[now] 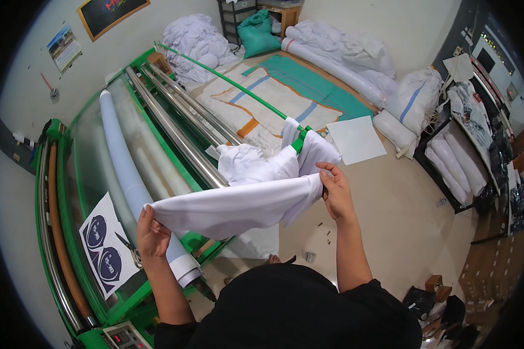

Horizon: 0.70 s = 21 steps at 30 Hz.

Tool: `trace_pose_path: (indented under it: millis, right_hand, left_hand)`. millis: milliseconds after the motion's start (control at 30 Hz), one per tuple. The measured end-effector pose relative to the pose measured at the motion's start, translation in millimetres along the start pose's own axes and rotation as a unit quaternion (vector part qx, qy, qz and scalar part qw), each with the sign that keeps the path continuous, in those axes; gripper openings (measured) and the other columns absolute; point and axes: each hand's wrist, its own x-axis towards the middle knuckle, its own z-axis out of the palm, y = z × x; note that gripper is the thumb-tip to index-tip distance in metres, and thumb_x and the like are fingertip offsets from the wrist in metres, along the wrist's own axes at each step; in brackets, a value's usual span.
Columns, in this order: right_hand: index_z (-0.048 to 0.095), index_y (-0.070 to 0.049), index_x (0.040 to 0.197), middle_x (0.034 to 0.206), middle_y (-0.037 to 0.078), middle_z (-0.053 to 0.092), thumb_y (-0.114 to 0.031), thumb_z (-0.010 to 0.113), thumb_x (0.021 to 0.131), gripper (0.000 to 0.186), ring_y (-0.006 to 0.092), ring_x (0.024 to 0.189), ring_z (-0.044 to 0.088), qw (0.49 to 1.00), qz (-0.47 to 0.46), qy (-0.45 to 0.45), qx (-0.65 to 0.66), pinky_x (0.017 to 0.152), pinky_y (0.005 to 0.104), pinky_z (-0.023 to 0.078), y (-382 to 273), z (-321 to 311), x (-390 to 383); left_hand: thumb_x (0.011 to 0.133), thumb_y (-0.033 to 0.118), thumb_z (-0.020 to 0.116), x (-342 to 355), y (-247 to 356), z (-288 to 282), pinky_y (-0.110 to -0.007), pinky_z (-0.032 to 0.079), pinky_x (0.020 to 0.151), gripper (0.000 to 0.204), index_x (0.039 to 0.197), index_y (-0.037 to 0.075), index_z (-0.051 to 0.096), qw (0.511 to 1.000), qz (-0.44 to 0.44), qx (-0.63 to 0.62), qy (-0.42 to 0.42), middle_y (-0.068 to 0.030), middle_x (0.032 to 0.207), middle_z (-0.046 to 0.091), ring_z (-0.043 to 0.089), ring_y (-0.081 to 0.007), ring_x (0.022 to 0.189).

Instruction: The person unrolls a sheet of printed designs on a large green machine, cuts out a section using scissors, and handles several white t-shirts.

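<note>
A folded piece of white fabric (233, 203) stretches between my two hands in front of me. My left hand (152, 232) pinches its left end, close to the pale blue roll (125, 168) on the green machine. On the other side, my right hand (336, 191) grips the upper right corner between thumb and fingers. Behind it, more white cloth (256, 163) lies bunched at the end of the machine's steel rollers (180, 131), and some hangs over the green bar (244, 90).
Scissors (133, 251) and a printed sheet (106, 247) lie on the machine, left of my arm. White cloth heaps (197, 43), sacks (413, 96) and a wrapped roll (332, 72) line the back. A black rack (454, 166) stands at right. A white sheet (356, 139) is on the floor.
</note>
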Motion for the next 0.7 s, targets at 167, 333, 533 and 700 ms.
trace_pose_path:
  millis: [167, 333, 533, 700]
  right_hand:
    - [0.061, -0.003, 0.12, 0.084, 0.004, 0.066, -0.018, 0.054, 0.105, 0.022, 0.0079, 0.07, 0.06, 0.978, -0.04, 0.052, -0.2, 0.062, 0.023, 0.049, 36, -26, 16]
    - [0.066, -0.001, 0.113, 0.09, 0.008, 0.068, -0.017, 0.053, 0.104, 0.022, 0.0117, 0.074, 0.061, 0.983, 0.02, 0.053, -0.176, 0.066, 0.0274, 0.05, 69, -31, 13]
    - [0.068, -0.002, 0.112, 0.089, 0.006, 0.067, -0.015, 0.054, 0.104, 0.022, 0.011, 0.077, 0.061, 0.982, 0.053, 0.002, -0.179, 0.069, 0.0261, 0.05, 76, -32, 7]
    - [0.069, -0.004, 0.11, 0.088, 0.005, 0.066, -0.02, 0.074, 0.09, 0.027, 0.011, 0.076, 0.061, 0.972, 0.143, -0.107, -0.151, 0.069, 0.0252, 0.049, 100, -17, -4]
  left_hand:
    - [0.1, 0.018, 0.063, -10, 1, 2, -0.04, 0.058, 0.091, 0.013, 0.107, 0.007, 0.062, 0.999, 0.026, -0.004, -0.04, -0.0114, 0.109, 0.072, 0.071, -0.0232, 0.102]
    - [0.101, 0.016, 0.061, -26, 11, 17, -0.04, 0.058, 0.089, 0.011, 0.106, 0.006, 0.061, 0.996, 0.071, 0.047, -0.038, -0.0108, 0.102, 0.071, 0.071, -0.0243, 0.097]
    - [0.102, 0.016, 0.06, -26, 14, 7, -0.037, 0.06, 0.084, 0.012, 0.106, 0.005, 0.06, 0.995, 0.064, 0.055, -0.051, -0.0104, 0.099, 0.071, 0.072, -0.0221, 0.093]
    - [0.102, 0.014, 0.06, -32, 6, 20, -0.037, 0.06, 0.085, 0.013, 0.107, 0.003, 0.06, 0.996, 0.045, 0.066, -0.03, -0.0115, 0.102, 0.071, 0.071, -0.021, 0.094]
